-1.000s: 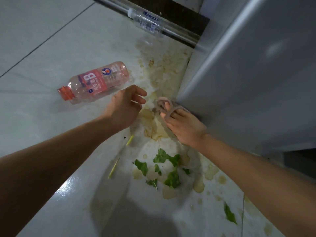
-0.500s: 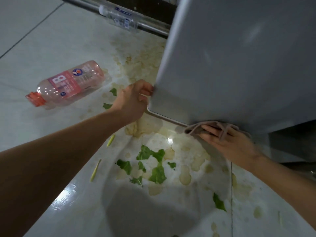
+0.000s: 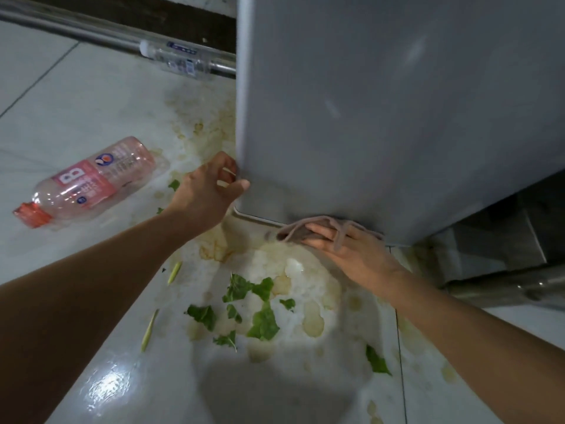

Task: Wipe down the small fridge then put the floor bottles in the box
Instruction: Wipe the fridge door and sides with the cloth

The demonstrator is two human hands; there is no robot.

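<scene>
Right hand point(image 3: 348, 252), centre-right of frame: fingers flat and together, pressing a greyish cloth point(image 3: 308, 229) against the bottom edge of the small fridge point(image 3: 382, 117); cloth strands drape over the fingers. Left hand point(image 3: 211, 188), centre frame: thumb and fingers pinched on the fridge's lower left corner, bracing it. Fridge fills the upper right, grey face, a few faint streaks.

Outward: tiled floor point(image 3: 61, 117) has yellowish spill stains and green leaf scraps point(image 3: 263, 322) in the lower centre, below both hands. Pink bottle point(image 3: 91, 182) lies on its side at centre left, red cap toward the left edge, well apart from the left hand. Clear bottle point(image 3: 177, 61) lies at upper centre against a metal rail point(image 3: 91, 35), just beside the fridge's left side. No box in view.

Step, judged: wiping the fridge, at the bottom edge; bottles untouched. Next move likely calls for running the cloth along that edge or up the face while the left hand steadies, then dropping the cloth and finding the box before picking up bottles.
</scene>
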